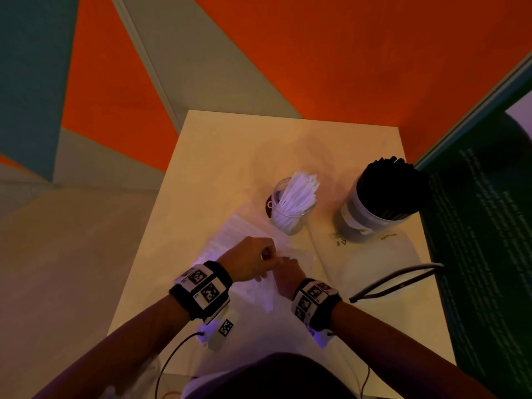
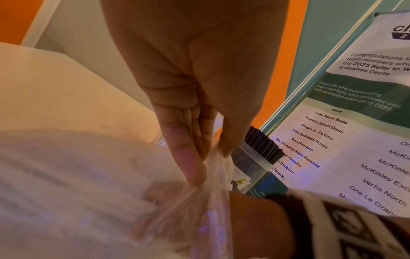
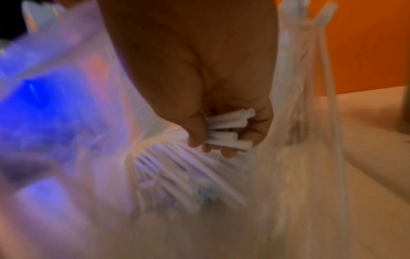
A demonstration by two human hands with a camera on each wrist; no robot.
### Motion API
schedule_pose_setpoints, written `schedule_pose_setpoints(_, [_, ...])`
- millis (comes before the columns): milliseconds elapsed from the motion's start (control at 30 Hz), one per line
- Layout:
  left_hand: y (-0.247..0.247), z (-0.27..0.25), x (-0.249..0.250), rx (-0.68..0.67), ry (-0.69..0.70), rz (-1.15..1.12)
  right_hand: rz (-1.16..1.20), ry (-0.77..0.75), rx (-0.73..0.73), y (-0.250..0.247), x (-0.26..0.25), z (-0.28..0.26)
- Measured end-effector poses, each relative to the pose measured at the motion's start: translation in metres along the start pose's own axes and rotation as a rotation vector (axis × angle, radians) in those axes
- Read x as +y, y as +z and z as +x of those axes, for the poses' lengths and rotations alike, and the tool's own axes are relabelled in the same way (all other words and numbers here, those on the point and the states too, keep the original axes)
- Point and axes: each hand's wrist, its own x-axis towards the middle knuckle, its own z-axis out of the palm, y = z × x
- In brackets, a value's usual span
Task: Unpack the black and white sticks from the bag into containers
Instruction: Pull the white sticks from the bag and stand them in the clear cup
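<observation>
A clear plastic bag [image 1: 253, 289] lies on the pale table [image 1: 218, 156] in front of me. My left hand [image 1: 253, 262] pinches the bag's gathered film [image 2: 213, 177] between thumb and fingers. My right hand [image 1: 289, 276] is inside the bag, curled round a bunch of white sticks [image 3: 228, 130]; more white sticks [image 3: 177, 171] lie below it in the bag. A clear jar [image 1: 292, 205] behind the bag holds white sticks. To its right, a larger tub [image 1: 374, 205] is packed with black sticks [image 2: 262, 144].
A dark green poster stand [image 1: 478, 226] lines the table's right side. A black cable [image 1: 394, 283] loops onto the table near my right wrist. A flat clear sheet with small print [image 1: 371, 254] lies under the tub. Orange and grey walls stand behind.
</observation>
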Motion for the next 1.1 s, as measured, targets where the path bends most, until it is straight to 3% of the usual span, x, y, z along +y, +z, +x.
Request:
schedule_pose_setpoints(100, [0.003,0.003,0.001,-0.017,0.004,0.012,0.110,-0.087,0.036,-0.019,0.009,-0.011])
schedule_pose_setpoints(233, [0.006,0.009,0.004,-0.055,-0.029,0.077,0.013,-0.038,-0.171,-0.050,0.032,-0.038])
schedule_pose_setpoints(400, [0.015,0.020,0.013,-0.077,0.004,0.505,-0.118,0.076,-0.364,-0.108,0.081,-0.088])
schedule_pose_setpoints(600, [0.034,0.034,0.050,0.043,0.357,0.374,-0.364,0.063,-0.219,-0.173,0.096,-0.127])
schedule_pose_setpoints(767, [0.037,0.044,0.073,0.064,0.336,0.339,-0.285,-0.055,-0.082,-0.195,0.070,-0.119])
schedule_pose_setpoints(867, [0.022,0.041,0.052,0.186,0.312,0.399,-0.020,-0.110,0.023,-0.199,0.069,-0.106])
schedule_pose_setpoints(1033, [-0.005,0.025,0.019,0.238,0.250,0.279,0.799,-0.144,0.536,-0.183,0.080,-0.082])
schedule_pose_setpoints(1100, [-0.007,0.026,0.018,0.248,0.259,0.253,0.963,-0.167,0.534,-0.165,0.067,-0.069])
